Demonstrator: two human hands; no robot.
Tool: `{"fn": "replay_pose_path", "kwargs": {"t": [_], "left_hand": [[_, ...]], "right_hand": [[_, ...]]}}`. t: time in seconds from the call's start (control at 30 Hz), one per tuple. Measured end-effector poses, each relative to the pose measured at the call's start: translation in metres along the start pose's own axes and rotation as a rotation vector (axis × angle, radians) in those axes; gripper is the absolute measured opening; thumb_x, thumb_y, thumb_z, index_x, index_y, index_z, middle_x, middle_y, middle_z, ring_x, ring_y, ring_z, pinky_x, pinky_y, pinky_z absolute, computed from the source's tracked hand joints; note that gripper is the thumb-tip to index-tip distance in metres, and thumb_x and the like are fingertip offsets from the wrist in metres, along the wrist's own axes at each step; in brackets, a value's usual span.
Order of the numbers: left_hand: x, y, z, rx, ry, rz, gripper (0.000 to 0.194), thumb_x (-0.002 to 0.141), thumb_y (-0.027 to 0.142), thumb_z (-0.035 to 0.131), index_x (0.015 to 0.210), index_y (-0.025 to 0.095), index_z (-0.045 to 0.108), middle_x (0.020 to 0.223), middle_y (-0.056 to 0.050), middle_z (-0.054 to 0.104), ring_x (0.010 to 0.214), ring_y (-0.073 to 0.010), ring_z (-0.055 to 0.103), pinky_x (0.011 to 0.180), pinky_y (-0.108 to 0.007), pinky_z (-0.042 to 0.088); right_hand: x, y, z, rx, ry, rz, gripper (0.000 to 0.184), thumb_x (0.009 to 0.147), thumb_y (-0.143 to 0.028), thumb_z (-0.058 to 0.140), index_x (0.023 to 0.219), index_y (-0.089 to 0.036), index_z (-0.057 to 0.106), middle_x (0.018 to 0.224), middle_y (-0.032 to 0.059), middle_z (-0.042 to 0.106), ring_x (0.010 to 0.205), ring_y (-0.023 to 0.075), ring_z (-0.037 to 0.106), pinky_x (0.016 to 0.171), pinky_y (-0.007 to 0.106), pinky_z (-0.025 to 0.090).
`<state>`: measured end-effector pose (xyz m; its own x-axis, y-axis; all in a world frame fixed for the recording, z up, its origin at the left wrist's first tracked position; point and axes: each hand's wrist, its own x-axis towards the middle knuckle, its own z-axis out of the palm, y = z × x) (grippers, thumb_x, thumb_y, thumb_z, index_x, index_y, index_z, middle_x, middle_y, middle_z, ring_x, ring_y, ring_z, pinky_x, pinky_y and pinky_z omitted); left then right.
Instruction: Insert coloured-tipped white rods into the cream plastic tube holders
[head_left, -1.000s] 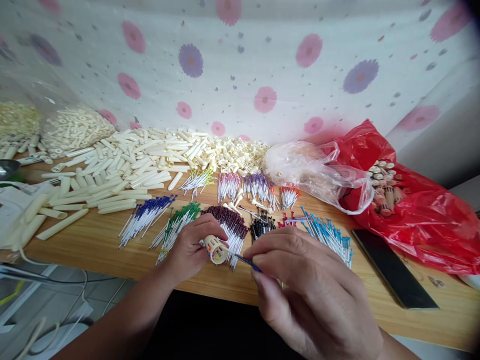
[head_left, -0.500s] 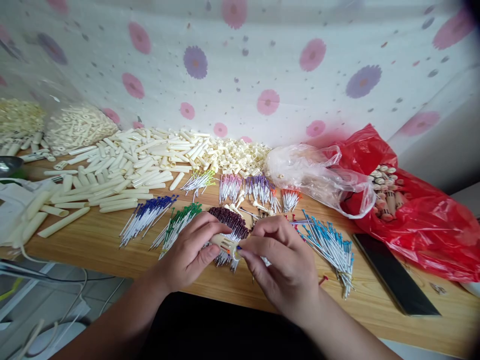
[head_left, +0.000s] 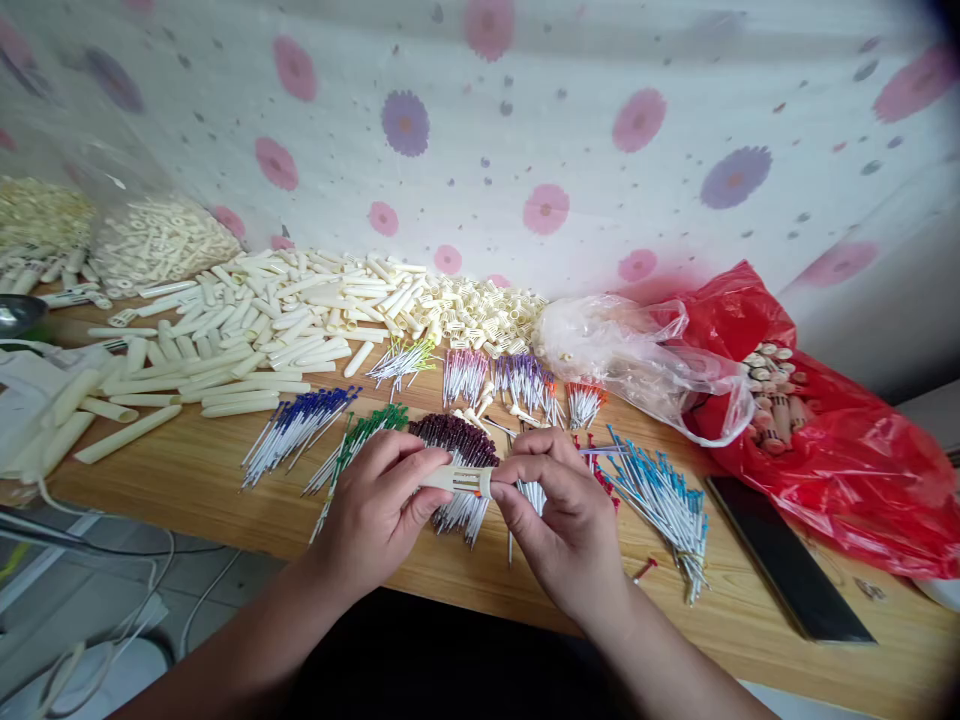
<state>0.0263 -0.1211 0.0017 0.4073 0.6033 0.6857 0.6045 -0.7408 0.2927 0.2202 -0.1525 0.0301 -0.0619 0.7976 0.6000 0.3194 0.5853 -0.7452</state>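
A cream pen barrel with slots cut along one end lies almost level between my hands. A bit of orange shows in one slot. My left hand is closed round the barrel's plain end. The thumb and forefinger of my right hand pinch at its slotted end; any small part under those fingertips is hidden. Just behind and below the barrel lie white pen refills with dark maroon tops. Green-topped refills are beside my left hand, and blue-topped refills lie right of my right hand.
A long heap of cream pen tubes and slotted pieces runs along the wooden table's back. Dark-blue-topped refills lie left. At right are a clear bag, a red bag and a black phone-like slab.
The barrel has turned from slanting down to nearly level. The dark blue tip at my right fingertips no longer shows, and those fingers are now against the barrel's end.
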Motion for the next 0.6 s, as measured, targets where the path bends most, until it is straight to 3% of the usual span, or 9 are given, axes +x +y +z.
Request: {"fn": "replay_pose_path", "kwargs": {"t": [0.2,0.4,0.5,0.6], "left_hand": [[-0.004,-0.005,-0.005,0.040,0.019,-0.005,0.023,0.093,0.031,0.046,0.105,0.017,0.059,0.094,-0.007,0.054,0.085,-0.0194,0.056,0.073,-0.031,0.046],[-0.012,-0.016,-0.010,0.037,0.021,-0.030,0.024,0.093,0.031,0.048,0.105,0.015,0.061,0.092,-0.007,0.055,0.084,-0.0194,0.056,0.073,-0.031,0.046],[-0.015,-0.020,-0.012,-0.004,-0.008,-0.046,0.023,0.092,0.030,0.049,0.104,0.015,0.063,0.092,-0.007,0.055,0.083,-0.0187,0.056,0.072,-0.029,0.046],[-0.016,-0.022,-0.014,-0.036,-0.027,-0.062,0.023,0.092,0.030,0.049,0.102,0.015,0.063,0.091,-0.007,0.056,0.083,-0.0180,0.056,0.072,-0.027,0.045]], "right_hand": [[-0.003,0.004,0.012,0.204,-0.073,0.178,0.011,0.086,-0.017,0.058,0.087,-0.023,0.068,0.088,0.0015,0.053,0.084,0.0131,0.053,0.076,0.027,0.043],[0.003,0.011,0.023,0.269,-0.085,0.256,0.009,0.083,-0.019,0.063,0.083,-0.025,0.070,0.085,0.0006,0.055,0.082,0.0133,0.054,0.075,0.028,0.043],[0.010,0.011,0.023,0.210,-0.159,0.200,0.006,0.081,-0.017,0.065,0.079,-0.021,0.068,0.083,0.0011,0.056,0.079,0.0131,0.055,0.073,0.027,0.044],[0.013,0.008,0.021,0.001,-0.197,0.024,0.008,0.082,-0.012,0.060,0.081,-0.018,0.066,0.084,0.0035,0.055,0.078,0.0136,0.054,0.070,0.027,0.044]]}}
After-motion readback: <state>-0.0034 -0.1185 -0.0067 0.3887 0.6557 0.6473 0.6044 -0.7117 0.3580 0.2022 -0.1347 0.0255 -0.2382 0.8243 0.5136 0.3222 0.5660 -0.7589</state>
